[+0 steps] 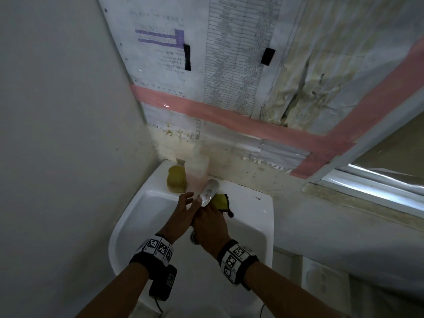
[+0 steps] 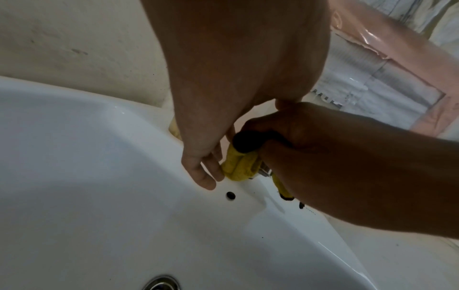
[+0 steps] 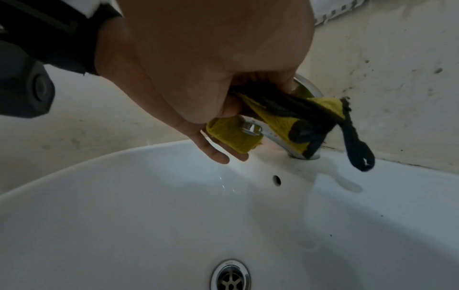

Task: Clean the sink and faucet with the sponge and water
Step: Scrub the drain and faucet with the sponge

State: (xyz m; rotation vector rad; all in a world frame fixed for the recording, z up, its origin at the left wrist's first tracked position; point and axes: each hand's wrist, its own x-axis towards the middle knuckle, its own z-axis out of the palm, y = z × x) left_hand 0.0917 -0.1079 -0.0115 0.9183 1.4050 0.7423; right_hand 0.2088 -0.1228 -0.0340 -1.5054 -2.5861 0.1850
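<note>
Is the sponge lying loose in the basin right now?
No, the right hand grips the sponge against the faucet, above the basin.

Basin: the sink (image 1: 142, 228) bowl lies open below both hands down to the drain (image 3: 231, 275).
Back edge: the faucet (image 1: 209, 190) stands mid-rim, wrapped by the sponge (image 3: 278, 121).
Left rim: a yellow bottle (image 1: 176, 179) in the corner.
Sides: the wall (image 1: 57, 134) is close on the left.

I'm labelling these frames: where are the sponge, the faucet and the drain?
sponge (image 3: 233, 137), right wrist view, yellow face below the fingers
faucet (image 1: 208, 193), head view, chrome top
drain (image 3: 231, 277), right wrist view, metal strainer
</note>
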